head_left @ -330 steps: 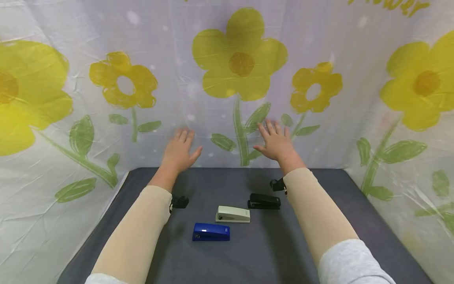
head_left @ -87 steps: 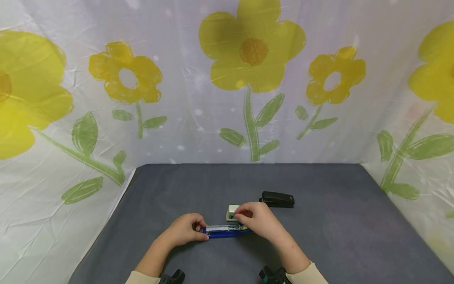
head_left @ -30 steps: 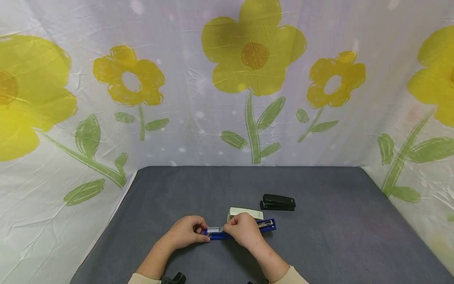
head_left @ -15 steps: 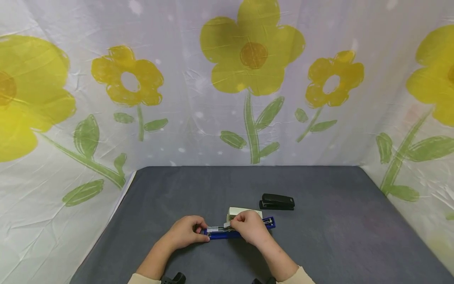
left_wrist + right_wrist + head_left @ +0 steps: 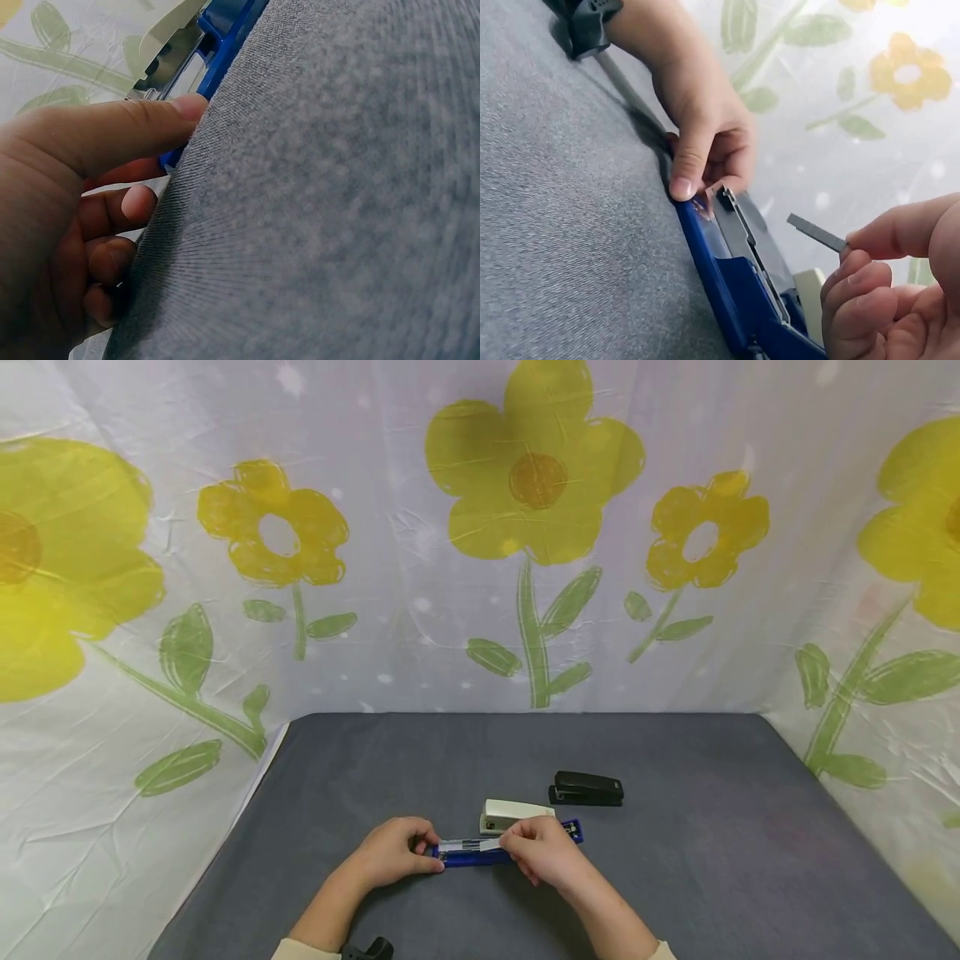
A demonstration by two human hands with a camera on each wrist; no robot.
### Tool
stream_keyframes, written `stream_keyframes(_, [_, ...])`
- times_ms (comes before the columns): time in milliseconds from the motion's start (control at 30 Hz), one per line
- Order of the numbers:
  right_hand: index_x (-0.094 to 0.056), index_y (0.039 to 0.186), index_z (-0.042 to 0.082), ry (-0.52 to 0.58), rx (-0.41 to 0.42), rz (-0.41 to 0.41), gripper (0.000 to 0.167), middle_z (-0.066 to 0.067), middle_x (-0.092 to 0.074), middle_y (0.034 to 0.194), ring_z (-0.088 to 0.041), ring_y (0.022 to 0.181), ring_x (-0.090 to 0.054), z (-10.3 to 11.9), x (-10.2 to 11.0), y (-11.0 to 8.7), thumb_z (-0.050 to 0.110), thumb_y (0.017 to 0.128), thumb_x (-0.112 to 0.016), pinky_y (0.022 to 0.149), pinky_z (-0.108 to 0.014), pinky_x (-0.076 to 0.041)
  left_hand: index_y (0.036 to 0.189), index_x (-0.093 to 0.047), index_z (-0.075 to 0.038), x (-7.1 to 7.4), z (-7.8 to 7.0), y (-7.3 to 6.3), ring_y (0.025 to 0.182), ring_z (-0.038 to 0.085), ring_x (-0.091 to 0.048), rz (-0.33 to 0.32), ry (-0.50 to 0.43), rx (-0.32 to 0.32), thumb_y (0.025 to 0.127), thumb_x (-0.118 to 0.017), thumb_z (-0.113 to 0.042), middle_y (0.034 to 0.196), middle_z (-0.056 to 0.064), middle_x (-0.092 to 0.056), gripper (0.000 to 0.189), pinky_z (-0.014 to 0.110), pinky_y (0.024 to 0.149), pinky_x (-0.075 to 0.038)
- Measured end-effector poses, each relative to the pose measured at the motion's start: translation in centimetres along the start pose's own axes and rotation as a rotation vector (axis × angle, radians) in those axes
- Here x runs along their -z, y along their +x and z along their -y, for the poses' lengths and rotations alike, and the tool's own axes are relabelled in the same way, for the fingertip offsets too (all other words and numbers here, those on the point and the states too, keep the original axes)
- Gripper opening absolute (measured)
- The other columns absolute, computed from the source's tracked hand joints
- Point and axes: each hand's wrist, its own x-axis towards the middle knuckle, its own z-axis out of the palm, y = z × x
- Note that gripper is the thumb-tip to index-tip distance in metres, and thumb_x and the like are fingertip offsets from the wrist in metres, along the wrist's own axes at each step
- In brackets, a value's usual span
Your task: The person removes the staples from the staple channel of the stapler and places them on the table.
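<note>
Left hand is gripping blue stapler; right hand is pinching apparent staple strip, which overtight squeezing could snap.

A person's left forearm and right forearm slant inward from below. The left hand pinches, its thumb extended, other fingers loosely curled. The right hand, near it, pinches at the fingertips, remaining fingers bent toward the palm.
</note>
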Motion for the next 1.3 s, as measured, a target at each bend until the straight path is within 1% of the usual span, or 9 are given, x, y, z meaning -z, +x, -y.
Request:
stream_keyframes(267, [-0.061, 0.077, -0.004, 0.033, -0.043, 0.057, 0.025, 0.002, -0.049, 0.055, -0.009, 0.044, -0.042, -0.2, 0.5, -1.5, 0.011, 0.097, -0.065, 0.046, -0.024, -0.038, 0.088, -0.072, -0.027, -0.1, -0.1, 0.1, 0.059, 0.002, -0.046, -0.015, 0.021, 0.01, 0.078, -0.09, -0.039, 0.07, -0.016, -0.052, 0.023, 0.027, 0.062, -0.04])
stream_keyframes(433, [-0.058, 0.079, -0.013, 0.028, -0.048, 0.06, 0.028, 0.002, -0.048, 0.054, -0.008, 0.042, -0.041, -0.9, 0.6, -2.2, 0.01, 0.094, -0.065, 0.045, -0.024, -0.037, 0.089, -0.072, -0.028, -0.2, 0.0, 0.0, 0.06, 0.003, -0.046, -0.009, 0.011, 0.013, 0.079, -0.09, -0.039, 0.07, -0.015, -0.053, 0.023, 0.028, 0.063, -0.041])
stream_keyframes(567, [-0.058, 0.082, -0.016, 0.025, -0.046, 0.043, 0.028, 0.004, -0.047, 0.053, -0.007, 0.042, -0.039, -1.5, 0.6, -2.7, 0.009, 0.091, -0.066, 0.044, -0.024, -0.036, 0.09, -0.072, -0.028, -0.2, 0.0, 0.0, 0.06, 0.003, -0.047, -0.002, 0.0, 0.011, 0.079, -0.089, -0.039, 0.07, -0.015, -0.053, 0.023, 0.028, 0.065, -0.042])
stream_keyframes(700, [-0.062, 0.082, -0.013, 0.05, -0.08, 0.03, 0.024, 0.004, -0.047, 0.053, -0.006, 0.042, -0.038, -2.3, 0.5, -3.0, 0.009, 0.09, -0.068, 0.043, -0.023, -0.034, 0.089, -0.072, -0.028, -0.1, -0.1, 0.0, 0.058, 0.003, -0.046, -0.003, -0.004, 0.015, 0.079, -0.089, -0.038, 0.069, -0.015, -0.053, 0.023, 0.028, 0.064, -0.042])
stream_keyframes(867, [-0.065, 0.086, -0.005, 0.103, -0.139, 0.016, 0.014, 0.004, -0.047, 0.057, -0.004, 0.041, -0.033, -3.2, 0.1, -3.0, 0.008, 0.091, -0.067, 0.039, -0.02, -0.026, 0.09, -0.073, -0.027, -0.1, -0.2, 0.1, 0.058, 0.004, -0.046, -0.006, -0.003, 0.023, 0.079, -0.09, -0.037, 0.069, -0.014, -0.053, 0.023, 0.028, 0.064, -0.042])
stream_keyframes(1033, [-0.065, 0.086, -0.001, 0.097, -0.159, -0.025, 0.011, 0.004, -0.047, 0.059, -0.003, 0.041, -0.03, -4.0, -0.6, -3.0, 0.008, 0.091, -0.065, 0.038, -0.018, -0.023, 0.09, -0.073, -0.026, -0.2, -0.1, 0.1, 0.058, 0.003, -0.046, -0.01, -0.003, 0.024, 0.079, -0.09, -0.037, 0.069, -0.014, -0.053, 0.023, 0.028, 0.062, -0.041])
stream_keyframes(1167, [-0.064, 0.082, 0.001, 0.047, -0.131, -0.067, 0.011, 0.004, -0.047, 0.057, -0.004, 0.042, -0.033, -4.4, -0.8, -2.9, 0.007, 0.092, -0.065, 0.039, -0.019, -0.026, 0.09, -0.073, -0.026, -0.1, -0.2, 0.0, 0.057, 0.003, -0.045, -0.01, -0.012, 0.023, 0.079, -0.09, -0.036, 0.068, -0.014, -0.052, 0.023, 0.027, 0.061, -0.04])
stream_keyframes(1233, [-0.064, 0.078, 0.003, -0.034, -0.093, -0.089, 0.014, 0.005, -0.048, 0.055, -0.004, 0.043, -0.036, -4.6, -0.9, -2.8, 0.006, 0.092, -0.065, 0.04, -0.02, -0.028, 0.09, -0.073, -0.025, -0.1, -0.3, 0.0, 0.057, 0.003, -0.045, -0.008, -0.015, 0.022, 0.079, -0.09, -0.036, 0.068, -0.014, -0.052, 0.023, 0.026, 0.06, -0.039])
stream_keyframes(1300, [-0.064, 0.074, 0.006, -0.147, -0.049, -0.12, 0.015, 0.007, -0.049, 0.054, -0.005, 0.045, -0.04, -4.7, -0.9, -2.8, 0.005, 0.089, -0.067, 0.042, -0.021, -0.032, 0.09, -0.074, -0.025, 0.0, -0.3, 0.0, 0.057, 0.003, -0.044, -0.009, -0.022, 0.018, 0.078, -0.09, -0.035, 0.068, -0.013, -0.052, 0.023, 0.026, 0.06, -0.039])
